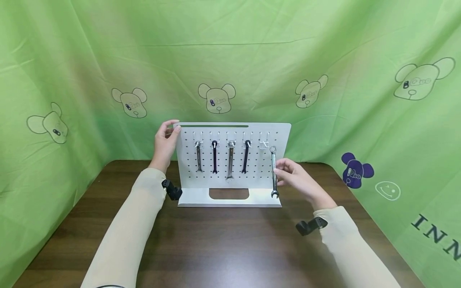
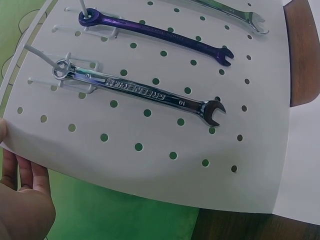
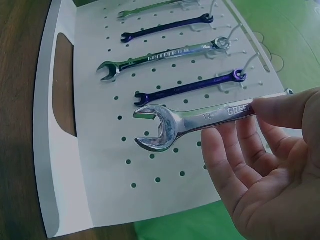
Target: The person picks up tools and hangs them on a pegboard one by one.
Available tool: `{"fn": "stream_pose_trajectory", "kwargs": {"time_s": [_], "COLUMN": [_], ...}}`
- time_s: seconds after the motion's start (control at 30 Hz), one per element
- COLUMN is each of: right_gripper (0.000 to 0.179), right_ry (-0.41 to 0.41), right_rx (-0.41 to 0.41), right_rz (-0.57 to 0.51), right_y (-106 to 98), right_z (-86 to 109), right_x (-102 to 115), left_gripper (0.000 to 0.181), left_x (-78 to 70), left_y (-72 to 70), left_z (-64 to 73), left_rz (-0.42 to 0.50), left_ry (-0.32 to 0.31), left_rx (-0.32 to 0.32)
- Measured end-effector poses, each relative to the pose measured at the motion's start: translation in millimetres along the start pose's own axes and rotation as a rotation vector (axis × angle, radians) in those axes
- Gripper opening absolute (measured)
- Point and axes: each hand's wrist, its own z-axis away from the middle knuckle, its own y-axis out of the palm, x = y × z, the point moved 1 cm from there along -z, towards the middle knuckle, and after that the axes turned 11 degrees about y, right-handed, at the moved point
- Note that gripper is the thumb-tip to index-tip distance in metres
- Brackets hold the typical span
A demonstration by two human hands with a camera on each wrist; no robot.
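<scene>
My right hand [image 1: 293, 176] pinches a shiny silver combination wrench [image 1: 273, 172] between thumb and fingers, in front of the right part of a white pegboard [image 1: 223, 182]. The wrench hangs ring end up, open jaw down; "12" shows on its shank [image 3: 200, 119] in the right wrist view. My left hand [image 1: 165, 146] grips the board's upper left corner, thumb at the front and fingers behind the edge. Several wrenches hang by their rings on hooks: a silver one marked 10 [image 2: 142, 92] at the left, a dark purple one [image 2: 160, 34], a larger silver one [image 3: 162, 56], another purple one [image 3: 190, 89].
A bare hook [image 1: 264, 144] sits at the board's right, close to the held wrench's ring. The board's white base [image 1: 194, 198] stands on a dark wooden table [image 1: 230, 240]. Green cloth [image 1: 252, 60] with bear prints hangs behind and at both sides.
</scene>
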Motion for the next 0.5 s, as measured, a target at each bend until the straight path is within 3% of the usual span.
{"fn": "stream_pose_trajectory", "kwargs": {"time_s": [0.5], "right_gripper": [0.035], "right_ry": [0.022], "right_rx": [-0.002], "right_rz": [-0.01], "right_y": [7], "right_z": [-12.0], "right_x": [0], "left_gripper": [0.03], "left_x": [-1.3], "left_y": [-0.5], "left_z": [0.7], "left_rz": [-0.003], "left_ry": [-0.007], "left_rx": [0.005]}}
